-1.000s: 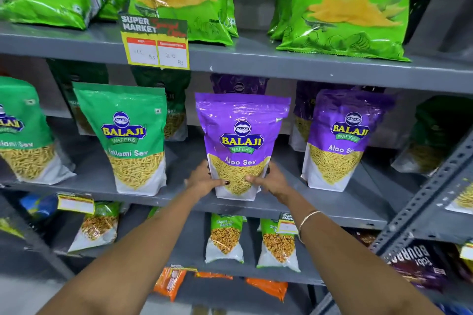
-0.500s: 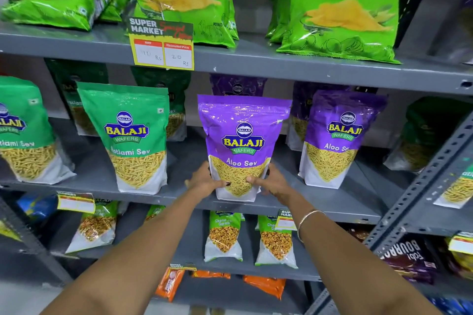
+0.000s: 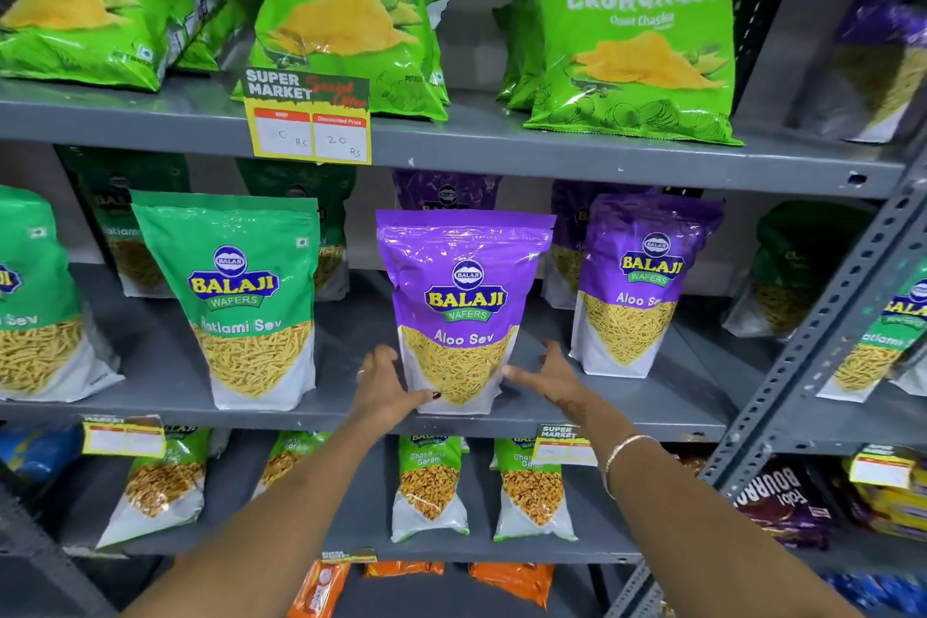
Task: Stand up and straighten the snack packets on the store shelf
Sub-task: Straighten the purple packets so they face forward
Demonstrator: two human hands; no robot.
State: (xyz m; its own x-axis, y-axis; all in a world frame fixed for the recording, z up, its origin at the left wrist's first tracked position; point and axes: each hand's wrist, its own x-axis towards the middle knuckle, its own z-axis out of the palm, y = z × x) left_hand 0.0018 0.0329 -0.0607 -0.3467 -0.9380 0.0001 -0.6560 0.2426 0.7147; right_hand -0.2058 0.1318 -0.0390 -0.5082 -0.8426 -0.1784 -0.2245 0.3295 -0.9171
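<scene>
A purple Balaji Aloo Sev packet (image 3: 464,296) stands upright at the front of the grey middle shelf (image 3: 351,412). My left hand (image 3: 383,384) grips its lower left corner, thumb across the front. Beside the lower right corner is my right hand (image 3: 549,374), fingers spread and only the thumb at the packet's edge. A second purple Aloo Sev packet (image 3: 647,281) stands to the right, and a green Ratlami Sev packet (image 3: 241,296) to the left, both upright. More packets stand in the row behind.
Green Crunchem chip bags (image 3: 637,50) lean on the top shelf, the leftmost bag (image 3: 95,15) lying flat. A yellow price tag (image 3: 308,123) hangs from that shelf's edge. Small Chana packets (image 3: 429,487) stand on the lower shelf. A slotted grey upright (image 3: 822,341) rises at the right.
My right hand has opened and drawn slightly off the purple packet's right side. The view has tilted upward, showing more of the top shelf.
</scene>
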